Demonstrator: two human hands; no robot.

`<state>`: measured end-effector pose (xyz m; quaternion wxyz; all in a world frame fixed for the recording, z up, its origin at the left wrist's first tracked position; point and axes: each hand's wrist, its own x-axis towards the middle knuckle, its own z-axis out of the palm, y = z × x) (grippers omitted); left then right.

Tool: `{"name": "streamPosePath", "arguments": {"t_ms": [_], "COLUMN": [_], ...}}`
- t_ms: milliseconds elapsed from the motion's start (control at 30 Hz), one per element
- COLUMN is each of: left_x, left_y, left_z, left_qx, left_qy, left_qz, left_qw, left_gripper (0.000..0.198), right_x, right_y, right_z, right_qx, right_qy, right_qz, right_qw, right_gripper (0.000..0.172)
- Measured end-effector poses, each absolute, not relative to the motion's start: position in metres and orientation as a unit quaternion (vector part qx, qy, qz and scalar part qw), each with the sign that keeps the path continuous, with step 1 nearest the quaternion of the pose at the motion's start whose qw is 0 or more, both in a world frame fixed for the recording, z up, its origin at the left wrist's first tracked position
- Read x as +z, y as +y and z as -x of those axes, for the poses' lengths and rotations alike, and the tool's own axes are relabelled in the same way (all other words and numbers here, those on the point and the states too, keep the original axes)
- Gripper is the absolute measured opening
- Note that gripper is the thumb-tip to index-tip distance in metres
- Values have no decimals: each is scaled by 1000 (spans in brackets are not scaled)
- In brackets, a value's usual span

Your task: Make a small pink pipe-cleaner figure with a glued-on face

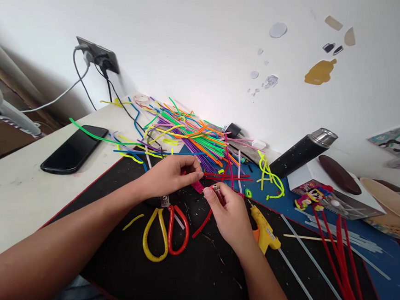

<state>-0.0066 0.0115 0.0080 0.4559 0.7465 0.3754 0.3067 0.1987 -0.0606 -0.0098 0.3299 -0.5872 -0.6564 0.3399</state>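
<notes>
My left hand [179, 174] is closed, thumb and fingertips pinched at a small magenta piece [198, 186]. Facing it, my right hand [231, 212] is closed around a small red object with a silvery end [216, 189], which looks like a lighter; my fingers cover most of it. Below my left hand, scissors [169, 235] with one yellow and one red handle lie on the black mat [189, 283]. A red pipe cleaner [202, 224] reaches down from near my right hand. Beside my right wrist lies a yellow hot glue gun [265, 229].
Behind my hands lies a heap of coloured pipe cleaners [194, 138]. A black phone [75, 149] rests at left. At right are a black flask [300, 153], a small pipe-cleaner figure [314, 197], red strips [345, 267] and clear glue sticks [312, 260].
</notes>
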Motion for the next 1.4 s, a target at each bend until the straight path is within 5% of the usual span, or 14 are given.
{"name": "streamPosePath", "arguments": {"t_ms": [567, 1400], "left_x": [10, 8], "left_y": [14, 14], "left_z": [13, 14], "left_qx": [270, 226], "left_qy": [299, 288], "left_qz": [-802, -821], "left_qw": [440, 438], "left_gripper": [22, 19], "right_x": [-14, -21], "right_y": [-61, -62], "right_z": [-187, -180], "right_qx": [256, 228], "right_qy": [-708, -707], "right_qz": [602, 606], "right_qw": [268, 285], "right_gripper": [36, 29]}}
